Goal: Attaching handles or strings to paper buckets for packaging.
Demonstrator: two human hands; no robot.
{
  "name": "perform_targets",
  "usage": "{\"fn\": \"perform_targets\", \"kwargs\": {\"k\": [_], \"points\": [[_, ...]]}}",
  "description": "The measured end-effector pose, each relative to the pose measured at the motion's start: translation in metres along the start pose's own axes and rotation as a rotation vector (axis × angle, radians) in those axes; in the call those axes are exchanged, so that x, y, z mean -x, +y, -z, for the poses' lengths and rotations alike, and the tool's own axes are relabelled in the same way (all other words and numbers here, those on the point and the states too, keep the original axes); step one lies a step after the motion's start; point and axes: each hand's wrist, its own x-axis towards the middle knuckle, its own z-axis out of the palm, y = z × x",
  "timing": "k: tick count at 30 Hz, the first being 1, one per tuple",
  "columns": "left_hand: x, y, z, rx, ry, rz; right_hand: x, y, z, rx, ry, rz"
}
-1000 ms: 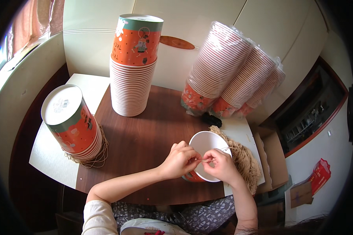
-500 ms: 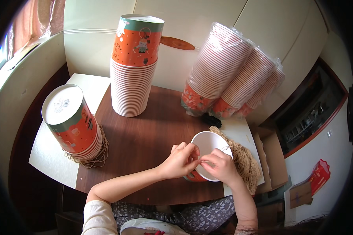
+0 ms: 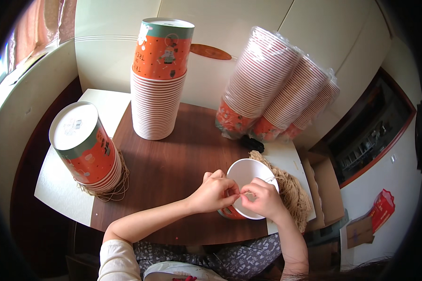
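Right fingers (image 3: pixel 257 188) more curled now

Bucket (image 3: pixel 246 171): white inside, orange outside | mouth up, on brown tabletop (image 3: pixel 169 173) | thin cord (image 3: pixel 270 179): at right rim

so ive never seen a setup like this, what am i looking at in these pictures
No machine here: just a person's bare left hand and right hand, seen by a fisheye camera worn on the head, looking down. On the brown and white table stand a shorter upside-down stack of printed buckets at left, a taller stack farther back, and plastic-wrapped stacks at back right. A bundle of tan cord lies at right. The fingertips meet over a single white-lined bucket, seemingly pinching a thin cord like the one at its rim, though that's too small to be sure.
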Motion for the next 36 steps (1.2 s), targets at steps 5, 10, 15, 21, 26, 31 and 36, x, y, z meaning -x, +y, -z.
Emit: {"fn": "perform_targets", "kwargs": {"k": [5, 10, 15, 21, 26, 31, 36], "points": [[0.000, -0.003, -0.001, -0.009, -0.005, -0.019, -0.001, -0.001, 0.001, 0.150, -0.003, 0.136], [-0.001, -0.003, 0.000, 0.013, 0.001, -0.033, -0.004, 0.001, 0.004, 0.191, -0.030, 0.212], [-0.002, -0.002, 0.001, 0.032, -0.007, -0.012, -0.002, 0.002, 0.008, 0.165, -0.033, 0.172], [0.000, -0.001, 0.002, 0.011, -0.036, -0.036, -0.002, 0.004, 0.023, 0.055, -0.155, -0.029], [0.000, 0.004, 0.001, -0.007, -0.068, -0.045, -0.004, 0.003, 0.026, -0.122, -0.182, -0.045], [-0.001, -0.006, -0.007, 0.230, -0.051, -0.050, -0.002, 0.004, 0.015, -0.311, -0.101, -0.100], [0.000, 0.001, -0.005, 0.192, -0.112, -0.024, -0.001, 0.000, 0.006, -0.414, -0.026, -0.118]]}}
